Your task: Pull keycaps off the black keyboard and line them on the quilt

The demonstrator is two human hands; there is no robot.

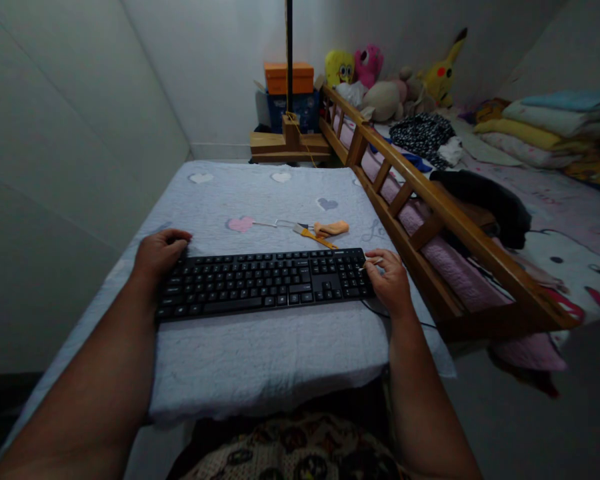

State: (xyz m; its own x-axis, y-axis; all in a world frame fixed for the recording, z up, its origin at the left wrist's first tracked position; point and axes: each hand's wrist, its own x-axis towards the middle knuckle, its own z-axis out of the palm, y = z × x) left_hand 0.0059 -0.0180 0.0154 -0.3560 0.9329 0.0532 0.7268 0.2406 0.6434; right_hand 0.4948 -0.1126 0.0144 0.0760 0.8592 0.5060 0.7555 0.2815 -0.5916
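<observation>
A black keyboard (260,285) lies across the cloth-covered table in front of me, number pad on the right. Its left end is held by my left hand (161,257), fingers curled round the far corner. Over the number pad, my right hand (391,280) pinches a thin pale stick that looks like a cotton swab (374,263), its tip down at the keys. Behind the keyboard lie a small brush (316,237) with a yellow handle and a tool with a chunky orange handle (333,229) and thin wire prongs.
A light cloth (260,360) with heart prints covers the table. Along the right runs a wooden bed rail (420,193); beyond it are plush toys, clothes and folded bedding (555,127). An orange box (289,78) and a dark pole stand behind. The keyboard's cable (375,310) trails right.
</observation>
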